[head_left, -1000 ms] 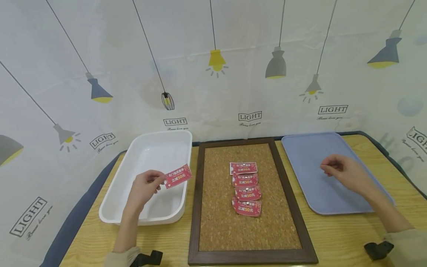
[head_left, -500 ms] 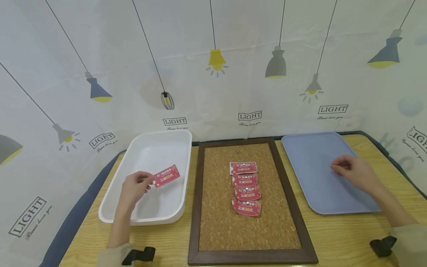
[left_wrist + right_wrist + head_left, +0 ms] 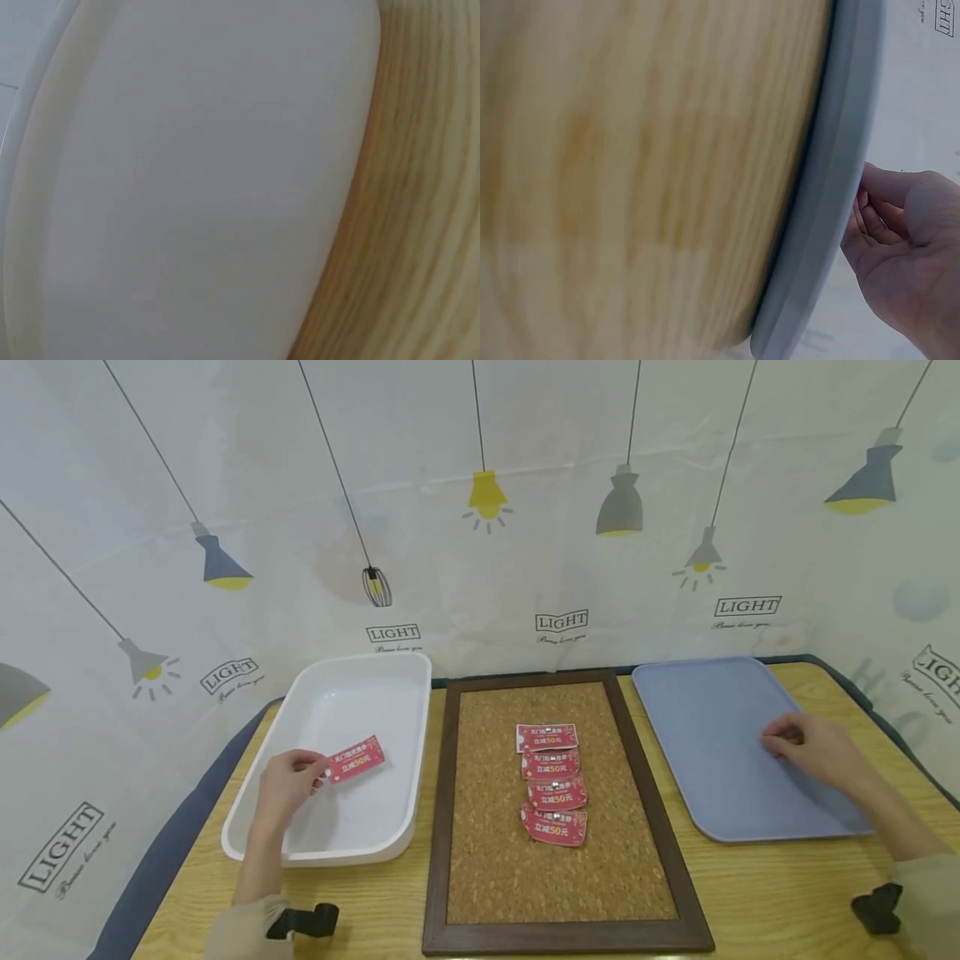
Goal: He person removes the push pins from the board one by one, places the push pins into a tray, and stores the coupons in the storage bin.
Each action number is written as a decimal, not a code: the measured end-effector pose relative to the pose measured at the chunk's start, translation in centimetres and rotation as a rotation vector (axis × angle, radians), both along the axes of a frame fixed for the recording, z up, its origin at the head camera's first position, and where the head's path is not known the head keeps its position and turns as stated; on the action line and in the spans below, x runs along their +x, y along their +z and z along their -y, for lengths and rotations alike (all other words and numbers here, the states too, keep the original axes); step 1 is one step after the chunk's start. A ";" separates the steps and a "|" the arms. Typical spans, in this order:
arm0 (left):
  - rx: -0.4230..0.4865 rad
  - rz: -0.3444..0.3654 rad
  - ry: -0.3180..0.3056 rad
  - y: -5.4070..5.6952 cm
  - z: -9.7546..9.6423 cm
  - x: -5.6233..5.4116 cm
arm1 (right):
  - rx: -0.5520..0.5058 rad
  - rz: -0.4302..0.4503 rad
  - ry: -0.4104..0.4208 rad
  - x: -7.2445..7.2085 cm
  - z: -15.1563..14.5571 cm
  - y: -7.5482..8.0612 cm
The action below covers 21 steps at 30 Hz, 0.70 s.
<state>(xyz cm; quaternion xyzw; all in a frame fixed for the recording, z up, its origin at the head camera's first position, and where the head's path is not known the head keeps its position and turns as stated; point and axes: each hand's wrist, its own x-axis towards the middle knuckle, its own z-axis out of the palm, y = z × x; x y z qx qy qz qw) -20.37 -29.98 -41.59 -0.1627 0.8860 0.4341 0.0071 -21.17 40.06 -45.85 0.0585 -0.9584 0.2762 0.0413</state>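
Note:
My left hand pinches a pink-red coupon by its left end, holding it tilted over the white basin. Over the blue tray hovers my right hand, thumb and index tips close together. In the right wrist view, the curled fingers of the right hand show beyond the tray's edge; anything small at the fingertips is too hidden to make out. Several similar coupons hang in an overlapping column on the framed cork board, with small shiny pins at their upper parts.
The basin stands left of the cork board and the tray lies right of it, all on a wooden table. A printed white cloth rises behind them. In the left wrist view, the basin's outer wall fills most of the frame.
My left hand has carried the coupon leftward, from the basin's right rim to over its middle. My right hand has shifted right over the tray. The coupons on the board have stayed put.

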 end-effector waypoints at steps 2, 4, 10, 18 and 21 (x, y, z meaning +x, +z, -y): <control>0.003 0.007 -0.001 -0.1 0.2 -0.2 | 0.006 0.008 0.002 0.0 -0.3 0.0; 0.000 0.015 -0.002 -0.2 0.5 -0.4 | 0.008 0.012 0.009 0.0 -0.4 0.1; -0.028 0.051 0.012 -0.3 1.0 -0.8 | 0.022 0.032 0.022 0.0 -0.6 0.1; -0.036 0.091 0.072 -0.8 1.4 -1.2 | 0.026 0.063 0.026 -0.1 -0.6 0.4; -0.043 0.097 0.099 -1.0 1.4 -1.3 | 0.018 0.069 0.021 0.0 -0.6 0.5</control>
